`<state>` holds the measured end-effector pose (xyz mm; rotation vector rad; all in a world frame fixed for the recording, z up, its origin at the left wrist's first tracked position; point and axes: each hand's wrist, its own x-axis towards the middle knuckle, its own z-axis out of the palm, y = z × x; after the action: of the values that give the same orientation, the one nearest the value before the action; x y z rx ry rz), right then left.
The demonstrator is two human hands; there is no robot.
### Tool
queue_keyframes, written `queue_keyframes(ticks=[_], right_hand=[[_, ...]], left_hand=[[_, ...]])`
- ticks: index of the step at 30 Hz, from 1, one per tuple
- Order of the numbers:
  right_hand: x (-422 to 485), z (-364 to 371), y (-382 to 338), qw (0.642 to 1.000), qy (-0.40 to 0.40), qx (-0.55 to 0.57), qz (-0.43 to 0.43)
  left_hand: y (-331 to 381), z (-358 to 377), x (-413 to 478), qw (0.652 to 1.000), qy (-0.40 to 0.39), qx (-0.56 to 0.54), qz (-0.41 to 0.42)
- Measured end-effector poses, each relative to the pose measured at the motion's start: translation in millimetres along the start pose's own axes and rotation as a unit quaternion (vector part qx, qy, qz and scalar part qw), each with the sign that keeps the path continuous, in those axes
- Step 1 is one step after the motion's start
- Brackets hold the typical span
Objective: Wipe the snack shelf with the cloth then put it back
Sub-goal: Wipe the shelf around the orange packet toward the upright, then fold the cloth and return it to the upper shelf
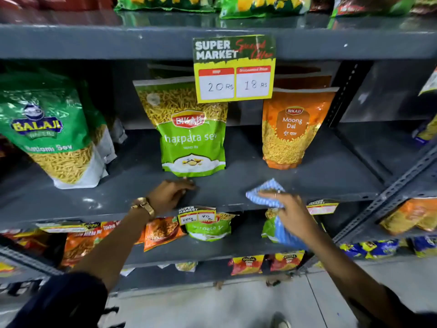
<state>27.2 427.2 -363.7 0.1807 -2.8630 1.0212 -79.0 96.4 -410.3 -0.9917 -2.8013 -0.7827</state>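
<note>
A dark grey metal snack shelf [236, 185] runs across the middle of the view. My right hand [287, 213] presses a blue and white checked cloth [266, 189] onto the shelf's front edge, right of centre; part of the cloth hangs down below the edge. My left hand [169, 194] rests on the shelf board with curled fingers, just in front of a green Bikaji sev pouch [192, 138]. It holds nothing. A gold watch sits on that wrist.
An orange Moong Dal pouch [292, 131] stands at the back right, a green Balaji bag [49, 133] at the left. A yellow price sign [234, 69] hangs from the shelf above. Lower shelves hold several snack packets. An angled metal upright [390, 192] borders the right.
</note>
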Motion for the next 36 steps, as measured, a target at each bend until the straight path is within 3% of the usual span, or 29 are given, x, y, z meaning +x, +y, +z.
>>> queue_keyframes(ticks=[2,4,6,12,15,19,22,24,26,28,30,36], right_hand=[[17.8,7.8,-12.8,1.0,0.019,0.011,0.015],[28.2,29.5,-19.1,1.0,-0.02,0.016,0.015],[23.5,55.1,-16.2,0.998,-0.059,0.003,-0.027],[-14.1,64.8,-8.1,0.995,-0.067,-0.034,-0.063],[-22.7,62.0,-6.9,0.993,-0.111,-0.012,-0.035],[-28.2,42.2,-22.8,0.973,-0.176,0.134,0.071],[-24.3,21.6,-33.9,0.921,-0.178,0.313,0.147],[-14.0,11.7,-39.8,0.894,-0.186,0.355,0.201],[-3.1,4.6,-53.2,0.892,-0.21,0.335,0.218],[4.2,4.1,-65.4,0.898,-0.22,0.308,0.223],[0.2,-3.0,-81.0,0.887,-0.242,0.327,0.219],[-23.0,-33.3,-83.9,0.895,-0.305,0.307,0.107]], left_hand=[[-17.0,-7.1,-13.3,0.999,0.0,0.016,-0.028],[-30.2,-7.8,-26.9,0.998,0.02,0.005,-0.058],[-36.2,-3.3,-36.9,0.997,0.033,-0.009,-0.064],[-36.2,0.9,-39.9,0.996,0.048,-0.006,-0.079],[-34.6,2.6,-39.1,0.995,0.048,-0.006,-0.084],[-23.2,3.5,-40.8,0.99,0.049,-0.033,-0.13],[7.5,-15.9,-41.7,0.984,0.078,-0.084,-0.139],[46.4,-27.6,-41.1,0.979,0.095,-0.135,-0.12],[95.7,-35.7,-41.7,0.97,0.087,-0.203,-0.106],[132.2,-34.3,-40.1,0.946,0.015,-0.309,-0.099],[158.6,-31.3,-37.6,0.934,-0.024,-0.346,-0.089],[193.5,-65.7,-31.3,0.897,0.124,-0.401,-0.138]])
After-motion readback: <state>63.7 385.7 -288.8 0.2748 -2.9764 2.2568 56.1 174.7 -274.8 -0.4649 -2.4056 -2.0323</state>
